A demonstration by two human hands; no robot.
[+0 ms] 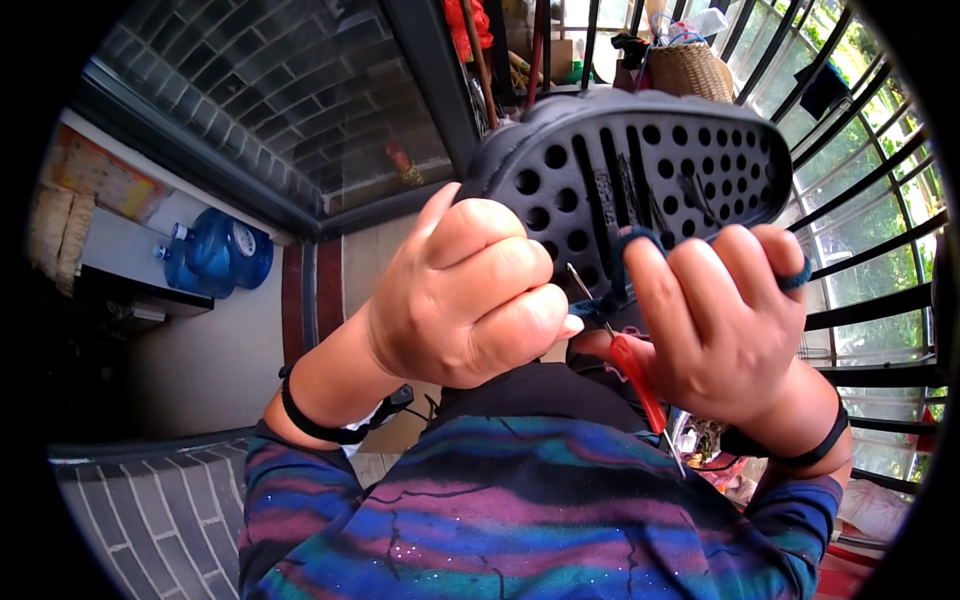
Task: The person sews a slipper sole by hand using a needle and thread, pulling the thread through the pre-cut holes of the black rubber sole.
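A black shoe sole [700, 165] with round holes and long slots faces me, just beyond both hands. My left hand [465, 295] is closed in a fist at the sole's near left edge, its thumb tip by a strand of dark teal yarn [592, 308]. That yarn runs across to my right hand [715, 325], where it loops around the index finger and shows again at the little finger. Under the curled fingers of that hand lies a red-handled crochet hook [640, 378], its thin metal tip pointing up at the yarn. My right thumb is partly hidden behind the handle.
Blue water jugs [225, 250] stand on a dark cabinet to the left, beside a glass door [290, 90]. Black window bars [870, 300] run along the right. A woven basket [690, 70] sits beyond the sole. Assorted items lie below my right forearm.
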